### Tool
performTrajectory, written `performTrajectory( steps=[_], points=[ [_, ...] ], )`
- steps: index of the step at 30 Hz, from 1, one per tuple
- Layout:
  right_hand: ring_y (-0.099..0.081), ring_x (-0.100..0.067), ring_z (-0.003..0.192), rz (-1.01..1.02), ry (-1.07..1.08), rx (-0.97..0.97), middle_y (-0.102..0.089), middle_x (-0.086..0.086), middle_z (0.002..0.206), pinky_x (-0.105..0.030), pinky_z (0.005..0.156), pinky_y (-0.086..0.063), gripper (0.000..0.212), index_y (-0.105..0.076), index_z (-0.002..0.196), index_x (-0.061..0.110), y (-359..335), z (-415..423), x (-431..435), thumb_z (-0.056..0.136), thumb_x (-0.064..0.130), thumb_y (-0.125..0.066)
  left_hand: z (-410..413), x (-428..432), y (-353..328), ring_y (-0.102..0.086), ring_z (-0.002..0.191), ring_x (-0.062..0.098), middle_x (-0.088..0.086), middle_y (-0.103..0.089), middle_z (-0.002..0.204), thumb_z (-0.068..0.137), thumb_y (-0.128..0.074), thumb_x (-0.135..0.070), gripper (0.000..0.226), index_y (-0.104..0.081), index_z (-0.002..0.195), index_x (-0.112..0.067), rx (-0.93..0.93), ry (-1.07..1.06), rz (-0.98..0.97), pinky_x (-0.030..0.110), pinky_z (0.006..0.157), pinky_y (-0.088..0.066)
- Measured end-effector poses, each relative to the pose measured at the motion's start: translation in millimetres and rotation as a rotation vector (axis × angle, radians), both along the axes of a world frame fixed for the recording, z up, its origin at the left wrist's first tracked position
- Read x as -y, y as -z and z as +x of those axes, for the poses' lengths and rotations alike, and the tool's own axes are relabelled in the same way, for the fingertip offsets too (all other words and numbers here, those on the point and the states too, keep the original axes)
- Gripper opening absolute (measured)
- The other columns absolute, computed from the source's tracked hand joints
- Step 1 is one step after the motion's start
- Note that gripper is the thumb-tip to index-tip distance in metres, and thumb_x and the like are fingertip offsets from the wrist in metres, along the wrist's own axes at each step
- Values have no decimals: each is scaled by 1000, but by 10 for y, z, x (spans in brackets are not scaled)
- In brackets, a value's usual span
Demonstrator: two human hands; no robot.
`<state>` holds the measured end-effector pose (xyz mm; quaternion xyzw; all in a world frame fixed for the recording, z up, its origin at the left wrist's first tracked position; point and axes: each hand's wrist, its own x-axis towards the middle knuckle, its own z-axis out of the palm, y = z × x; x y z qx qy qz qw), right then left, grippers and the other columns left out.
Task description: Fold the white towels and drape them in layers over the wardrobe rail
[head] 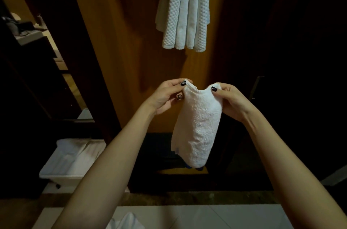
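White towel (197, 125), small and nubby, hangs in mid-air at the centre of the scene, held up by its top edge in front of the open wardrobe. The left hand (167, 95) pinches the top left corner between thumb and curled fingers, and the right hand (232, 101) pinches the top right corner the same way, so both hands are grasping the cloth. The top edge sags in a shallow dip between the two grips, and the towel narrows to a rounded lower end that hangs free. A small blue tag shows at its lower left edge.

Farther off and higher, the hung towels (185, 12) drop in several overlapping white folds against the wooden back panel (131, 50); their upper ends run out of the top of the view, so what they hang from cannot be seen.

On the near left stands a white bin (71, 161) with white cloth inside. A metal door handle (256, 88) shows on the dark right side. Pale floor tiles (225, 217) lie nearest, with a bit of white fabric (125, 221) at the bottom edge.
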<state>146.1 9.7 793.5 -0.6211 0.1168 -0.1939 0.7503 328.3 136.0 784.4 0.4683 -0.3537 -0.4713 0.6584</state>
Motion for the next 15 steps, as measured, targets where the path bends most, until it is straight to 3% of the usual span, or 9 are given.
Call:
performTrajectory(
  steps=[6, 10, 13, 15],
  points=[
    [-65, -12, 68, -79, -23, 35, -68, -2, 73, -22, 64, -54, 8, -59, 77, 7, -120, 80, -174, 77, 4, -67, -193, -86, -157, -48, 48, 0, -6, -62, 65, 93, -50, -1, 13, -60, 92, -10, -11, 67, -41, 10, 49, -44],
    [-65, -12, 74, -137, -42, 78, -67, 0, 76, -23, 70, -54, 19, -67, 68, 18, -205, 100, -228, 80, 5, -68, -218, -114, -166, -55, 67, 6, -3, -66, 75, 85, -63, -9, 10, -72, 86, -15, -39, 98, -74, 17, 65, -48],
    [-63, -8, 74, -210, -23, 72, -66, 4, 75, -20, 69, -51, 8, -65, 72, 16, -242, 93, -261, 75, 11, -70, -244, -139, -179, -64, 77, 9, 0, -70, 83, 78, -69, -15, 9, -76, 81, -19, -28, 132, -91, 20, 73, -52],
    [-61, -7, 77, -281, 0, 75, -64, 7, 79, -20, 72, -50, 13, -63, 76, 15, -248, 87, -262, 73, 12, -75, -256, -140, -183, -66, 82, 10, 2, -71, 88, 68, -78, -22, 18, -76, 86, -17, -15, 158, -92, 22, 76, -54]
  ],
)
